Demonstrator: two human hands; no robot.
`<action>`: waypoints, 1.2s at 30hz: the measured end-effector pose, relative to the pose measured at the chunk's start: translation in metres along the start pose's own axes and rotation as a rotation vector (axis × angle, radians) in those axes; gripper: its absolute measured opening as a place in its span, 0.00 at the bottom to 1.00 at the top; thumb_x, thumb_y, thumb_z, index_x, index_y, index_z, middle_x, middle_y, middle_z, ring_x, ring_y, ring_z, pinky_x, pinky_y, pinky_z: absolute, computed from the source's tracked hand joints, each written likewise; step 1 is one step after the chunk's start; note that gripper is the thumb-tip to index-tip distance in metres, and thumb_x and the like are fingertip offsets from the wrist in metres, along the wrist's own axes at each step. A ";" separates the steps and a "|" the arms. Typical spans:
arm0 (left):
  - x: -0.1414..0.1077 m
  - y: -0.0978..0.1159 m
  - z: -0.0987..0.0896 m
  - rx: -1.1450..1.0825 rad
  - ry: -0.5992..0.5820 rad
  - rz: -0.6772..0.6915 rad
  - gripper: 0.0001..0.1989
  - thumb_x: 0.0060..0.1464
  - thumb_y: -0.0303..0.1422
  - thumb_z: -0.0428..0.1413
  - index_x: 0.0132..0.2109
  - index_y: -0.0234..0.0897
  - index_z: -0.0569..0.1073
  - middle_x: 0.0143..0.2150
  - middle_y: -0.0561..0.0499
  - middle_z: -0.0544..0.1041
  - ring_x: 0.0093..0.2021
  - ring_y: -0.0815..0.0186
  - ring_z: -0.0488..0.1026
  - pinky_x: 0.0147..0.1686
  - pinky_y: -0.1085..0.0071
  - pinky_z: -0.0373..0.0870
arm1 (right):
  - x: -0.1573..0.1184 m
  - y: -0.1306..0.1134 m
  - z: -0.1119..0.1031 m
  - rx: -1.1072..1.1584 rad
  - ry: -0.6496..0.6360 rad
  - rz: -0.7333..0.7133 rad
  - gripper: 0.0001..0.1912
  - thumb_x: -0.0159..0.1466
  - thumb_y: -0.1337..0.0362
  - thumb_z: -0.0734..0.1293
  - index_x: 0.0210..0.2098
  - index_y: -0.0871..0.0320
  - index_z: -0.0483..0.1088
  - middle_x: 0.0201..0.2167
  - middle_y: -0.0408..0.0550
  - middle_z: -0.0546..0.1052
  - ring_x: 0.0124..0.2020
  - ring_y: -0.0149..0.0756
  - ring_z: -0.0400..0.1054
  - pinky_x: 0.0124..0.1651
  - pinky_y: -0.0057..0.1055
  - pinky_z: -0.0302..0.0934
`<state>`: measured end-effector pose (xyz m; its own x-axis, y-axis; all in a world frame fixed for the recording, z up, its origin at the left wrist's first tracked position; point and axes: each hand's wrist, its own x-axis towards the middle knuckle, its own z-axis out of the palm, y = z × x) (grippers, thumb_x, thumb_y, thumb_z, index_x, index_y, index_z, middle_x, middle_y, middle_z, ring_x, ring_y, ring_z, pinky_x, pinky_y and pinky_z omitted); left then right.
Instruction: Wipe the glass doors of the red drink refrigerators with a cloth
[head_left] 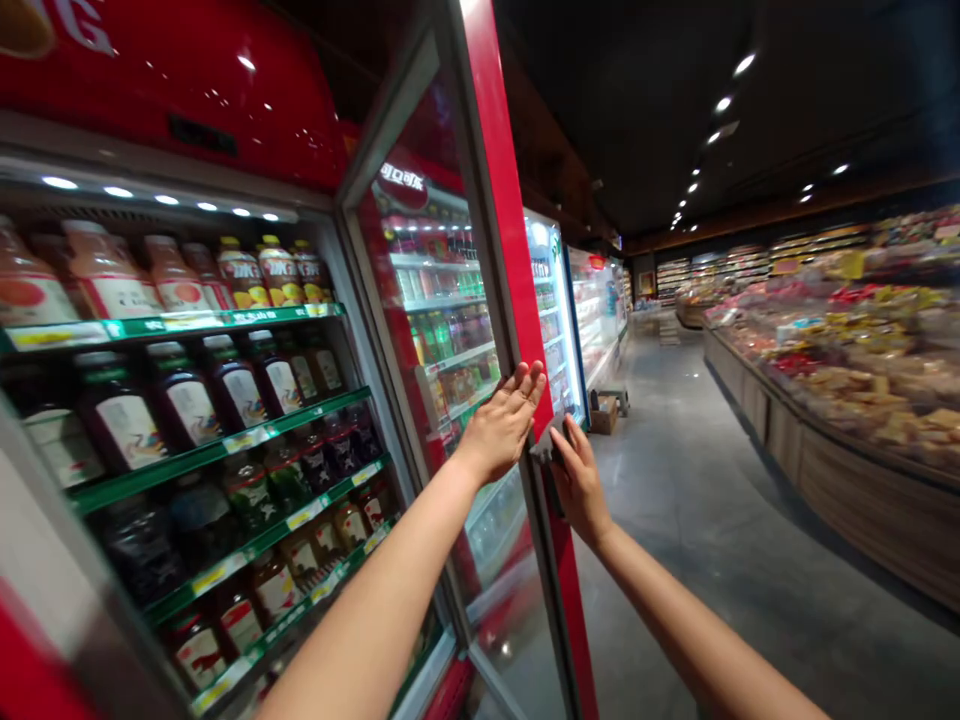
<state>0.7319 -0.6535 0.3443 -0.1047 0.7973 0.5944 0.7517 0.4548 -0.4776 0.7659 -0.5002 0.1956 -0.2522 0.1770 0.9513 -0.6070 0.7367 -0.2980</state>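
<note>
A red-framed glass cooler door point(517, 250) stands swung out in front of me. My left hand point(502, 425) lies against the inner side of its frame, fingers stretched out and together, holding nothing that I can see. On the outer side, my right hand point(583, 480) is at the door's edge by a dark handle part, with its fingers bent around a small grey cloth-like piece point(544, 440). That piece sits against the red edge between both hands; its exact kind is unclear.
To the left, the red cooler's shelves point(300, 425) hold rows of bottled drinks. More lit coolers point(592, 300) line the wall beyond, with a cardboard box point(602, 414) on the floor. A curved wooden display counter point(825, 460) of packaged goods runs along the right. Grey floor point(667, 550) lies between.
</note>
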 end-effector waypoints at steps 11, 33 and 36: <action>-0.003 -0.071 0.014 0.107 0.320 0.037 0.31 0.66 0.27 0.46 0.73 0.35 0.52 0.74 0.44 0.57 0.76 0.58 0.44 0.73 0.52 0.50 | 0.211 -0.032 0.005 -0.228 0.177 -0.348 0.17 0.69 0.65 0.63 0.56 0.50 0.72 0.61 0.54 0.70 0.62 0.45 0.66 0.64 0.48 0.63; 0.030 -0.258 0.088 -0.005 0.689 0.024 0.17 0.64 0.29 0.51 0.59 0.36 0.71 0.68 0.44 0.68 0.73 0.55 0.56 0.70 0.52 0.56 | 0.288 -0.042 0.073 -1.462 0.048 -0.515 0.20 0.67 0.67 0.62 0.57 0.50 0.72 0.64 0.47 0.72 0.64 0.47 0.59 0.57 0.47 0.54; 0.046 -0.270 0.102 -0.009 0.677 0.032 0.25 0.65 0.34 0.51 0.67 0.35 0.63 0.73 0.44 0.60 0.75 0.55 0.49 0.72 0.49 0.49 | 0.321 -0.054 0.095 -1.410 0.126 -0.514 0.19 0.69 0.67 0.62 0.58 0.50 0.72 0.63 0.49 0.72 0.61 0.45 0.61 0.55 0.42 0.56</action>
<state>0.4572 -0.6988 0.4347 0.3468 0.3842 0.8556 0.7532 0.4296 -0.4982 0.6461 -0.5454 0.5098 -0.1346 -0.2892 0.9477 0.6137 0.7266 0.3089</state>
